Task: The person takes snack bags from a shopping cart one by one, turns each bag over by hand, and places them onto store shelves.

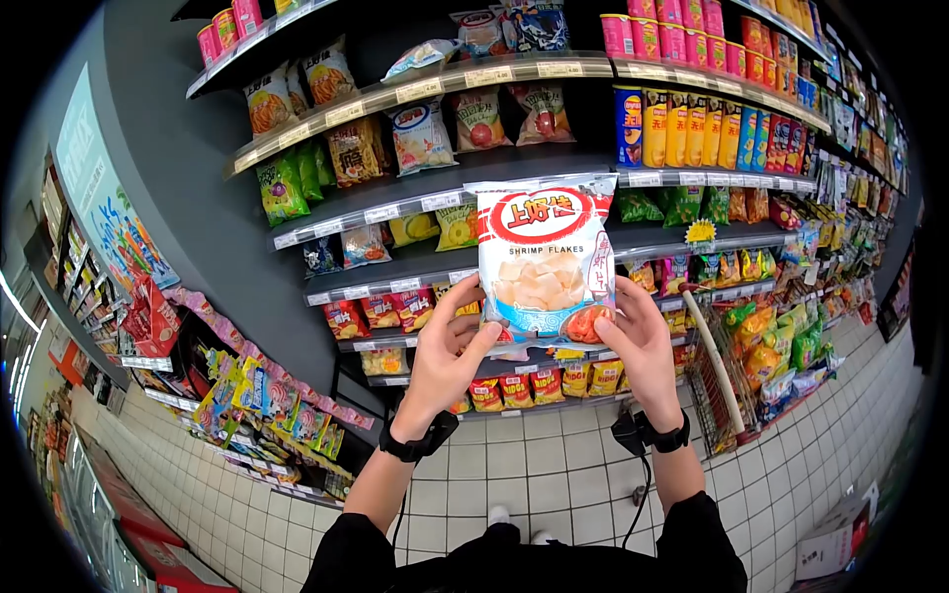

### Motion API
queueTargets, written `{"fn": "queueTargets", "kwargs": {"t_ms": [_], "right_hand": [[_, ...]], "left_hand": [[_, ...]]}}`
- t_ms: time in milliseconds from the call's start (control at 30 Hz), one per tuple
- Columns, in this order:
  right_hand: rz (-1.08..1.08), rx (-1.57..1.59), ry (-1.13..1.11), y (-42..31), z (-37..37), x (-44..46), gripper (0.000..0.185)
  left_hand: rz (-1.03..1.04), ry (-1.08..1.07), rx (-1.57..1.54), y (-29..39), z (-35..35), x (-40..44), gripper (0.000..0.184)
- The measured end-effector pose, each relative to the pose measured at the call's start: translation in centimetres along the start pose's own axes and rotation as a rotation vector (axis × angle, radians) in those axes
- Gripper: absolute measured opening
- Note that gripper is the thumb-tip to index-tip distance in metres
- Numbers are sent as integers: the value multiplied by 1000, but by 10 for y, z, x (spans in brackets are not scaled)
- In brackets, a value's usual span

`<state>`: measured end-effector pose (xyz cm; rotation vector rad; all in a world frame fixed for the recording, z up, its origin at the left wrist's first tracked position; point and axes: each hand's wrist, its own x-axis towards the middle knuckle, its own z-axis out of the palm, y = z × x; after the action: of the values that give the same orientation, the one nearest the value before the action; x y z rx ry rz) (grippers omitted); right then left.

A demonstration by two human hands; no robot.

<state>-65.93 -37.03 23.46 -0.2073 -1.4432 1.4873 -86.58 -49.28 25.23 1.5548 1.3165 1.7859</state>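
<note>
Wrists: black straps on both, lower middle of the frame, with cables hanging down
Left hand: gripping the bag's lower left side, thumb on the front, other fingers partly hidden behind
Right hand: same deal lower right, thumb next to the prawn picture
Shrimp flakes bag: just above the middle of the frame, held up in front of the shelves
Facing: printed front towards the camera, lettering right way up, long axis running pretty much up and down the frame
Step in hand: looks like a two-handed hold with the front on show, imo
Next move calls for: I'd say an even grip, or one hand taking the load if the other lets go
Cart handle: pale bar, right of the right hand
Shelves: behind it all, snack bags plus yellow canisters upper right
</note>
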Motion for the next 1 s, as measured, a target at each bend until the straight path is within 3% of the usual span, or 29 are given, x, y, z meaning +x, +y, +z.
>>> {"fn": "queueTargets", "kwargs": {"t_ms": [300, 467, 533, 733, 867, 933, 1000], "right_hand": [[-78, -156, -20, 30, 8, 98, 53], [-93, -254, -32, 42, 21, 153, 51], [-107, -241, -27, 54, 25, 168, 50], [-19, -220, 6, 92, 34, 199, 54], [-126, -381, 92, 95, 40, 209, 57], [-146, -240, -14, 94, 47, 207, 59], [-152, -93, -102, 92, 52, 205, 71]], "left_hand": [[215, 75, 197, -37, -44, 85, 56], [205, 22, 194, -48, -79, 132, 59], [351, 15, 231, -57, -87, 145, 62], [265, 14, -99, -85, -81, 162, 61], [371, 192, 140, -97, -75, 173, 55], [591, 273, 559, -99, -69, 175, 52], [653, 279, 503, -104, -50, 177, 50]]}}
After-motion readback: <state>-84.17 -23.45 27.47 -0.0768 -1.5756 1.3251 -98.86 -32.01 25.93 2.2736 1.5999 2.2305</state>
